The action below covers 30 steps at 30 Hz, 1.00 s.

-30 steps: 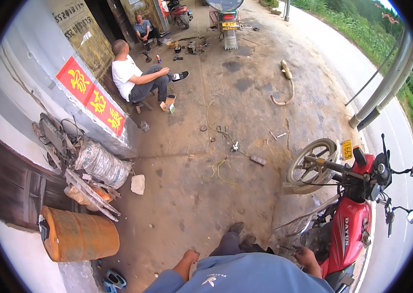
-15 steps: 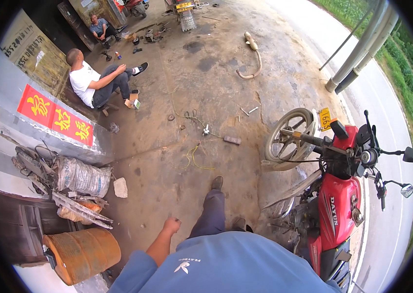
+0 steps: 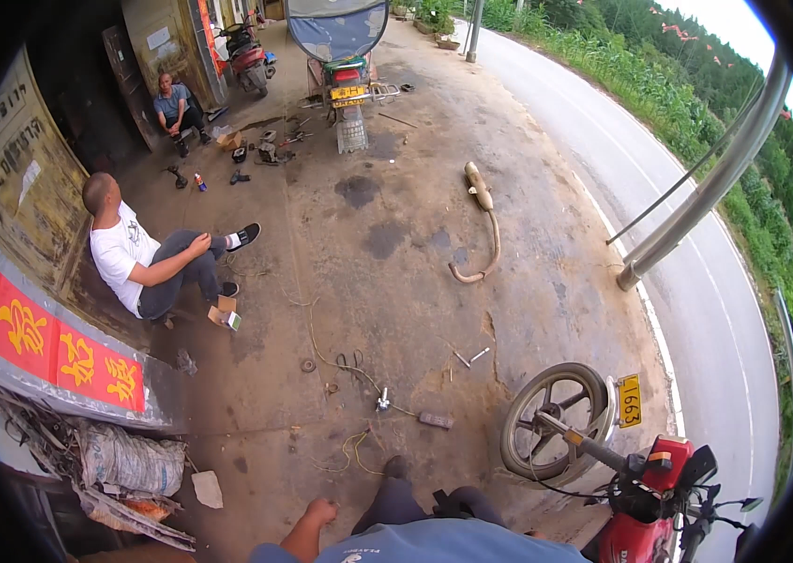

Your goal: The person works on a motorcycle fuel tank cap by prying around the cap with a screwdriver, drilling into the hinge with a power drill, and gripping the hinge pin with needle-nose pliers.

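The left hand (image 3: 323, 510), curled narrow with nothing visibly held, is coming closer to the thin, looping yellow wire (image 3: 347, 448) lying on the brown concrete floor (image 3: 256, 394), bringing it nearer reach, while the right hand is not showing clearly enough to tell its state.

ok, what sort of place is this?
Probably an informal roadside motorcycle repair spot: a parked red motorcycle, what looks like a detached exhaust pipe on stained concrete, and small dark parts scattered farther off.
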Available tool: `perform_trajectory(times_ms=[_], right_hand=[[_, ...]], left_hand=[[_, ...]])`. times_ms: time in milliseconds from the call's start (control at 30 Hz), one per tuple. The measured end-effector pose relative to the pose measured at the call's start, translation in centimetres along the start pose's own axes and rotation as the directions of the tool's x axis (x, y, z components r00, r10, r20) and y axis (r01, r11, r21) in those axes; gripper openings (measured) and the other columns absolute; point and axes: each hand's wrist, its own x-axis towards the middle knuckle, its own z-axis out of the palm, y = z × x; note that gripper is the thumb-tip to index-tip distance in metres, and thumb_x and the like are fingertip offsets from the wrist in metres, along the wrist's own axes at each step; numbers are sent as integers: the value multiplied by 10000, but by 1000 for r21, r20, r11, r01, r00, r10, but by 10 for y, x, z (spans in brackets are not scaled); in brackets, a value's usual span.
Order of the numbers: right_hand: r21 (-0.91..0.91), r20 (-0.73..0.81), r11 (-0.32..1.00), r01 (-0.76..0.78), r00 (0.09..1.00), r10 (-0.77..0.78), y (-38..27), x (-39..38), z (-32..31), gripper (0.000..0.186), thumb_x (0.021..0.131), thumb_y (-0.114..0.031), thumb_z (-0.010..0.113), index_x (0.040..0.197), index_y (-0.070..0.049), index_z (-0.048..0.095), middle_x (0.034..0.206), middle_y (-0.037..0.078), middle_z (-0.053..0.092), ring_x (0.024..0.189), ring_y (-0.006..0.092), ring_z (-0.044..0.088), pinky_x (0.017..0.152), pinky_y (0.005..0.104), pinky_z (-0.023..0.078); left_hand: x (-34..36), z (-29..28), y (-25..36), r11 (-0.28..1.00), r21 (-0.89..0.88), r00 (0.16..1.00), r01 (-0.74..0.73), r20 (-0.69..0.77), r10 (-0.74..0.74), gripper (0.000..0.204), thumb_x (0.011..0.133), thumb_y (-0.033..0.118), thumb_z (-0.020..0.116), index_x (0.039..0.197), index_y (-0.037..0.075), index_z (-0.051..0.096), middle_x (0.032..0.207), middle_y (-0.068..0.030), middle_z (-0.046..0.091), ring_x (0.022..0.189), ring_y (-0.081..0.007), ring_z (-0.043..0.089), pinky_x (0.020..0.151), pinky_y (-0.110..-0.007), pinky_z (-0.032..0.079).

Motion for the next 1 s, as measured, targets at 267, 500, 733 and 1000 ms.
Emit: perform_trajectory(times_ms=[267,500,733,1000], right_hand=[[-170,-104,979,115,986,-134,-275,120,-56,199,861,-150,727,1004,-31,798,865,126,761,815,241,754,705,455,595],[-344,167,935,88,985,-31,-494,291,-105,206,917,-102,648,1066,-21,766,834,113,734,681,226,680,578,392,551],[6,272,960,281,923,-272,-948,476,-128,163,962,-93,627,1065,-39,742,738,58,666,593,175,621,533,318,530],[-283,374,666,690,719,-586,-1360,587,2,217,872,-15,677,1076,-42,747,777,70,698,609,158,626,552,321,523]], left_hand=[[152,-200,188,931,-276,911,-239,-394,117,385,884,384,661,1022,42,771,977,-237,745,958,-408,726,837,-472,563],[150,-289,254,913,-377,928,159,-260,-269,375,791,306,684,913,-42,748,916,-250,741,826,-373,739,763,-456,584],[130,-336,341,756,-590,900,285,-107,-422,316,777,282,697,882,-11,757,900,-230,744,823,-380,736,738,-463,584],[279,-455,431,626,-707,906,328,48,-421,239,758,249,715,841,31,768,879,-205,748,818,-388,731,705,-473,585]])
